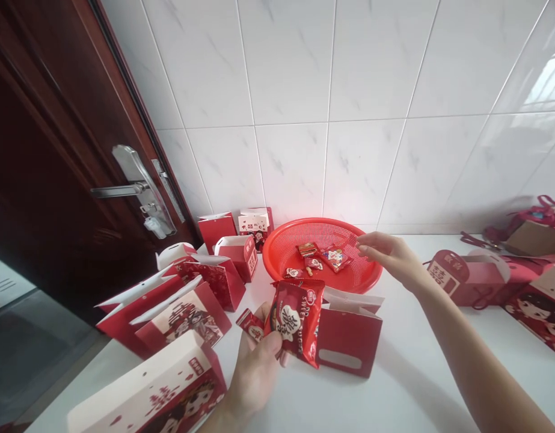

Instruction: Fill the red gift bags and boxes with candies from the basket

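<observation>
Two bare hands show, both close to a round red plastic basket (277, 252), which sits on a white countertop (407, 385). Just below the basket, the left hand (254, 370) is clenched around a red snack packet (296, 319) printed with a white double-happiness character, and a small red wrapped sweet (250, 325) is held against the same fingers, right beside the packet. The right hand (392, 260) is released and empty, its fingers (365, 242) spread over the basket's right side; I cannot tell whether they touch it.

Several wrapped sweets (308, 249) lie inside the basket, including a red and white one (335, 258) near the right hand. Directly in front of the basket, an open red paper gift box (349, 343) is just beside the packet.

Left of the basket, red paper gift bags (182, 319) and red gift boxes (229, 258) crowd together, with a long white and red box (146, 391) nearest the left hand. Farther left stands a dark wooden door (42, 150) with a steel lever handle (133, 189). Right of the basket are more red gift boxes (466, 279), a brown cardboard box (532, 237) and tangled red cords (541, 211). White tiles (281, 72) rise behind the basket.
</observation>
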Available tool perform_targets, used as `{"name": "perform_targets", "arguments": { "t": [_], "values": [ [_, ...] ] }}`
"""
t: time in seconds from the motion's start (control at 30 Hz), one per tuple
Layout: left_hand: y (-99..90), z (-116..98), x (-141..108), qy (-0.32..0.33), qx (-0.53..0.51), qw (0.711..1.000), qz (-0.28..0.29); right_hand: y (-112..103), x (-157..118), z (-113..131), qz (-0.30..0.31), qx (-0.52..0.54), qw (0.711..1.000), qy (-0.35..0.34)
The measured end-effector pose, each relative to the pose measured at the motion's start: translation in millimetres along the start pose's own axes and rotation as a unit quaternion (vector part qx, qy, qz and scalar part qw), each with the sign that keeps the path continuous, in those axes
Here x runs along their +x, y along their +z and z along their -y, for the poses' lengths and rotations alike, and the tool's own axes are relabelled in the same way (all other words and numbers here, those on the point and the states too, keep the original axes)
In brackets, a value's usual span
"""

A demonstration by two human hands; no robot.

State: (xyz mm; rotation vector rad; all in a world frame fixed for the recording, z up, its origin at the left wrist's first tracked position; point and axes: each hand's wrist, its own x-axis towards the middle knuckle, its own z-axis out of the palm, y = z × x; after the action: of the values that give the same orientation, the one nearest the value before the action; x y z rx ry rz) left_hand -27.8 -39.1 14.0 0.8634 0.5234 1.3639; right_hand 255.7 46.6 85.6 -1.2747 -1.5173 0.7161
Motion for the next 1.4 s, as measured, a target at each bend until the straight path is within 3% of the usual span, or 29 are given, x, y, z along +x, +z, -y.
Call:
{"name": "perform_targets", "arguments": {
  "t": [0.13, 0.27, 0.37, 0.47, 0.57, 0.7, 0.97, 1.03, 1.17, 1.27, 1.4],
  "values": [
    [-1.5, 1, 1, 0.006, 0.006, 0.999, -0.035, 9, 2, -1, -0.003, 0.033, 0.999, 0.002],
    [0.3, 2, 3, 0.021, 0.027, 0.999, -0.042, 17, -29, 38, -0.005, 0.070, 0.994, -0.080],
    [1.1, 4, 3, 0.041, 0.041, 0.998, -0.032, 27, -63, 66, 0.094, 0.088, 0.983, -0.128],
    [2.8, 6, 1, 0.061, 0.074, 0.995, -0.016, 42, -91, 73, 0.197, 0.023, 0.974, -0.111],
    [8.5, 8, -4, 0.091, 0.121, 0.988, -0.009, 56, -105, 66, 0.183, -0.032, 0.976, -0.113],
    [20.3, 11, -11, 0.093, 0.156, 0.983, 0.011, 60, -114, 54, 0.151, 0.042, 0.983, -0.096],
    [28.4, 11, -20, -0.032, 0.162, 0.968, 0.190, 35, -145, 29, 0.088, 0.154, 0.984, -0.026],
    [29.0, 13, -27, -0.077, 0.123, 0.975, 0.169, 32, -154, 20, 0.092, 0.172, 0.981, 0.004],
    [29.1, 22, -43, -0.126, 0.087, 0.987, 0.043, 35, -165, 2, 0.107, 0.178, 0.978, 0.034],
    [25.4, 32, -52, -0.125, 0.127, 0.984, -0.015, 43, -170, -11, 0.118, 0.174, 0.977, 0.043],
    [17.3, 43, -58, -0.116, 0.178, 0.976, -0.043, 47, -172, -21, 0.136, 0.148, 0.978, 0.060]
  ]
}}
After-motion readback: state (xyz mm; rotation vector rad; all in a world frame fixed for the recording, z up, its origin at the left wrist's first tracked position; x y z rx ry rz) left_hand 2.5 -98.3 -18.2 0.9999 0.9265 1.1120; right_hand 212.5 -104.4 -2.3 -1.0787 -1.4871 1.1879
